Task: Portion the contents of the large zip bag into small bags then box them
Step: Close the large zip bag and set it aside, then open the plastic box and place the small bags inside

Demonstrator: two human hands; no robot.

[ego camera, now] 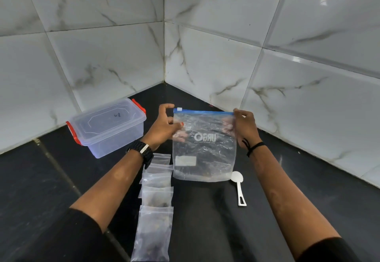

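Note:
The large zip bag [204,150], clear with a blue zip strip and a white slider at its top left, hangs upright above the dark counter. A little dark stuff lies at its bottom. My left hand [164,126] grips its upper left side, fingers curled near the slider. My right hand [244,126] pinches the top right corner. Several small clear bags [157,196] holding dark contents lie in a row below my left wrist. A clear plastic box [108,126] with red clips and its lid on stands at the left.
A white plastic scoop [239,185] lies on the black counter [287,189] just right of the large bag's bottom. Marble-look tiled walls [205,60] meet in a corner behind the bag.

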